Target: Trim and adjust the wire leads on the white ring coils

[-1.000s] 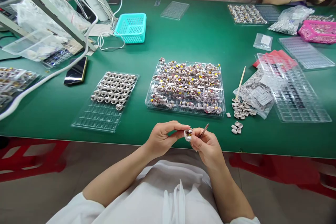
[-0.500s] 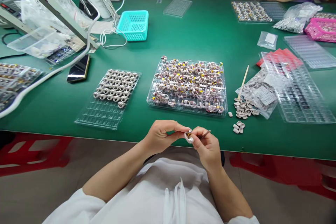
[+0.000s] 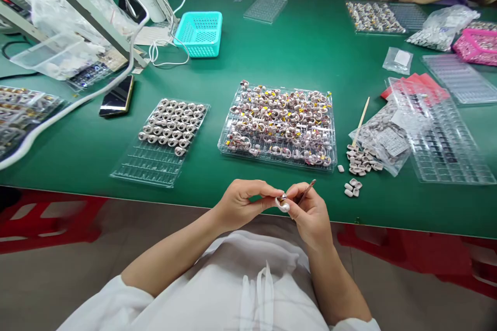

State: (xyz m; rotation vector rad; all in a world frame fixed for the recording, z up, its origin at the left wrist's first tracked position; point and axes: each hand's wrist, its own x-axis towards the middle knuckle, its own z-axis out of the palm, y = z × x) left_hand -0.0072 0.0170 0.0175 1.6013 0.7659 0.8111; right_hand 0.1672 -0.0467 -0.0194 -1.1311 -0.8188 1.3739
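Left hand [image 3: 241,204] and right hand [image 3: 311,212]: fingertips pinching one small white curved part [image 3: 282,204] between them, over the surface's [image 3: 217,181] near edge; right hand also holding a thin brown tool [image 3: 307,192]. Beyond them, one clear tray [image 3: 277,154] heaped with parts; left of it, one partly filled tray [image 3: 146,165]; right, loose pale caps [image 3: 363,160] beside a plastic bag [image 3: 382,134].
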